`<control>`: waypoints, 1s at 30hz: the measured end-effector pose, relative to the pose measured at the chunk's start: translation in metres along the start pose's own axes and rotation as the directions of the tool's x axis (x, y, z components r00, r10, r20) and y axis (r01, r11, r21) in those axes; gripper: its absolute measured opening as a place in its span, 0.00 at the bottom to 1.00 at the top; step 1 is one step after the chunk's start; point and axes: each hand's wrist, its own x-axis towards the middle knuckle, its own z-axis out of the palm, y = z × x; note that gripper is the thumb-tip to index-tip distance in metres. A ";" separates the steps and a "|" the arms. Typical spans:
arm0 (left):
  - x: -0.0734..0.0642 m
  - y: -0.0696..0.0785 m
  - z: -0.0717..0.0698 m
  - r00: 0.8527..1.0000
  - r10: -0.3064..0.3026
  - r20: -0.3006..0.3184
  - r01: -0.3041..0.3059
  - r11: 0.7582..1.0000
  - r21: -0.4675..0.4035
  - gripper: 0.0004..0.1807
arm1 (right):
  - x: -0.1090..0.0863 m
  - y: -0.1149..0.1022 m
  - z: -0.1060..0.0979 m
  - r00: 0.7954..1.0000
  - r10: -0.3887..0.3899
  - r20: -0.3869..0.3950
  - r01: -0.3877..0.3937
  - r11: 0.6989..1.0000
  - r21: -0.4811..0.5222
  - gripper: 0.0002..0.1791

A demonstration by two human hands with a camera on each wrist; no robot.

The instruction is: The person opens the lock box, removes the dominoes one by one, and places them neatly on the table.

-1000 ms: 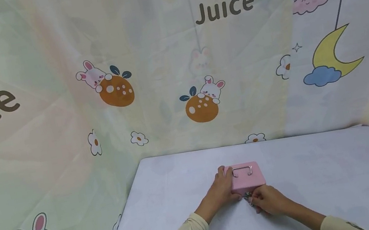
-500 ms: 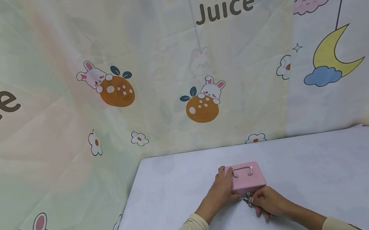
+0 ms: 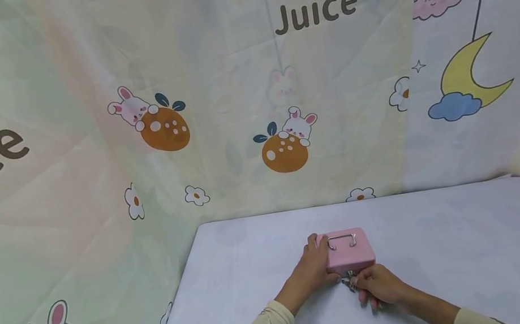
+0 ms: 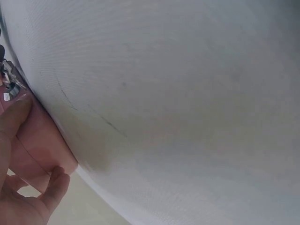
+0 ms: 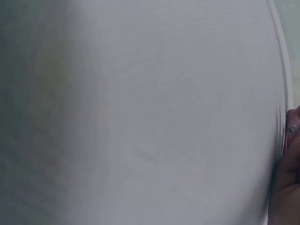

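A small pink box (image 3: 350, 254) with a wire handle (image 3: 341, 237) on its lid sits on the white table in the head view. My left hand (image 3: 310, 265) grips its left side, thumb at the front and fingers over the far edge. In the left wrist view, a silver lock (image 4: 10, 92) sticks out of the box's front near my left thumb. Small metal keys (image 3: 349, 284) hang at that lock. My right hand (image 3: 383, 283) pinches one key at the box's front right corner; its fingertips partly cover the key. The lid is down.
The white tabletop (image 3: 436, 230) spreads around the box on all sides. Behind it and on the left hangs a printed cloth (image 3: 219, 105) with rabbits and oranges. The table's back edge meets the cloth.
My right hand has turned slightly at the lock, and its lower fingers now reach further down. The keys have shifted a little with it. My left hand and the box stay nearly still.
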 end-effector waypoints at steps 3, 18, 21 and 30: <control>0.000 0.000 0.000 1.000 -0.007 0.008 0.007 1.000 -0.001 0.55 | -0.001 0.001 0.001 1.000 -0.006 -0.003 0.006 1.000 0.017 0.13; 0.000 -0.001 0.003 1.000 -0.015 -0.002 0.015 1.000 -0.011 0.55 | -0.001 0.008 0.005 0.999 -0.048 0.009 0.047 0.988 0.146 0.13; 0.000 0.000 0.003 1.000 -0.006 -0.007 0.006 1.000 -0.004 0.55 | -0.001 0.009 0.005 0.998 -0.056 0.015 0.053 0.986 0.157 0.13; 0.000 -0.001 0.003 1.000 -0.001 -0.007 0.001 1.000 0.006 0.55 | -0.001 0.006 0.004 0.999 -0.035 0.018 0.032 0.990 0.141 0.13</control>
